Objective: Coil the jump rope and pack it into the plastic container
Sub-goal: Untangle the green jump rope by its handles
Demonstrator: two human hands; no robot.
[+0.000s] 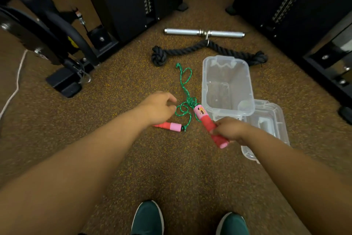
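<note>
right hand [229, 130] grips one handle [208, 125] | left hand [159, 108] curled, grip unclear, on cord [183, 110] | other handle [168, 126] just beneath left hand, lying crosswise

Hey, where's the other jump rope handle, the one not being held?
The loose handle lies on the floor just under the left hand, left of the handle in the right hand.

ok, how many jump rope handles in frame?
2. One handle is gripped in the right hand, beside the plastic container. The other handle lies on the floor below the left hand.
</note>
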